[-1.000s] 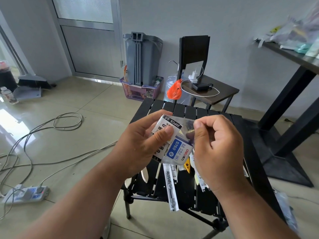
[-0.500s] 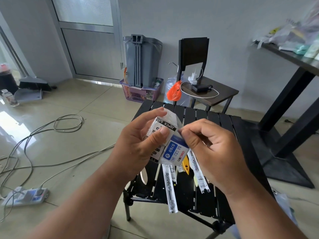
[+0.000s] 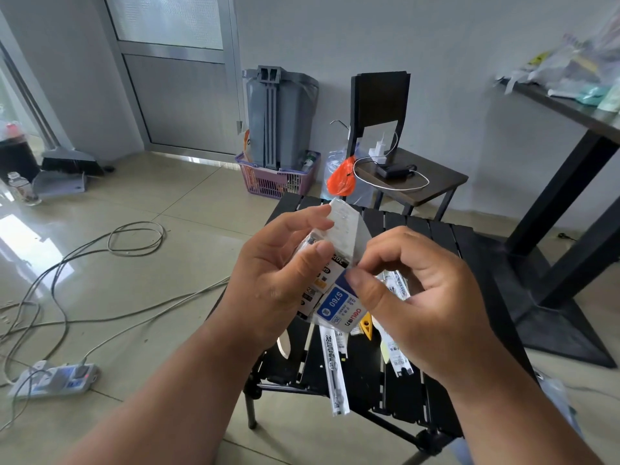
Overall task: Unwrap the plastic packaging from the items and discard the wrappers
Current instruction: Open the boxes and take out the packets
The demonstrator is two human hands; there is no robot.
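1. A small labelled pack (image 3: 330,297) is held above the near edge of a black slatted table (image 3: 432,239), gripped in the curled fingers of the left hand (image 3: 278,280).
2. A clear wrapper flap (image 3: 349,229) is pinched by the right hand (image 3: 422,303); peeling is judged to be the step in hand, and a firm pull away is called for next.
3. Long wrapped packs (image 3: 333,367) are seen lying on the table below.
4. Compared with a second ago, the flap is raised higher and the right hand is lowered.
5. A grey bin (image 3: 278,119) is seen by the far wall.
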